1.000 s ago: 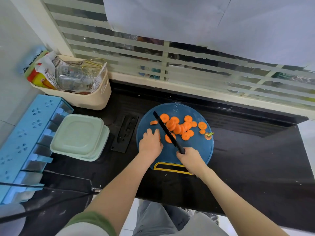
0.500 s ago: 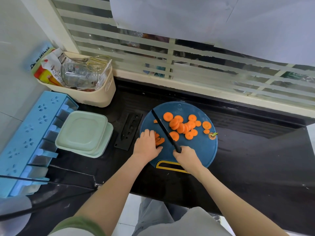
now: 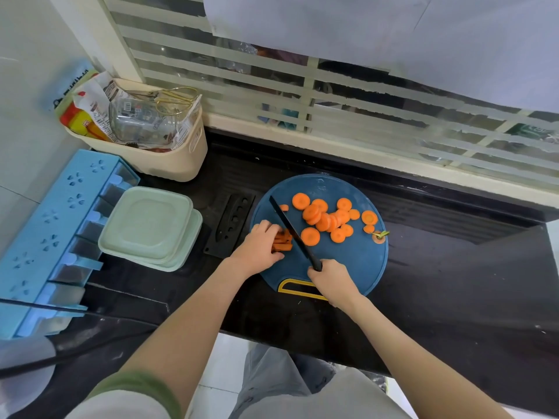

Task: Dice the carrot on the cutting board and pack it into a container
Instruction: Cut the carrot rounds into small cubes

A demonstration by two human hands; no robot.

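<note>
- Under the curled fingers of our left hand (image 3: 260, 247), on the left part of the round blue cutting board (image 3: 357, 264), lies a small bundle of carrot strips (image 3: 282, 242); we hold it pinned to the board.
- Our right hand (image 3: 331, 279) grips the black handle of the knife (image 3: 292, 229). The blade slants away from that hand, up and to the left, just beside the strips on their right side.
- Beyond our right hand, past the blade, round carrot slices (image 3: 328, 219) lie on the board, several overlapping. The carrot's stem end (image 3: 379, 236) sits at the board's far right edge.
- Left of our left hand, off the board, a black knife sheath (image 3: 231, 225) lies flat on the dark counter (image 3: 453, 267).
- Further left stands a stack of pale green lidded containers (image 3: 149, 225), with a blue rack (image 3: 51, 231) beside it and a cream basket (image 3: 181, 161) beyond.
</note>
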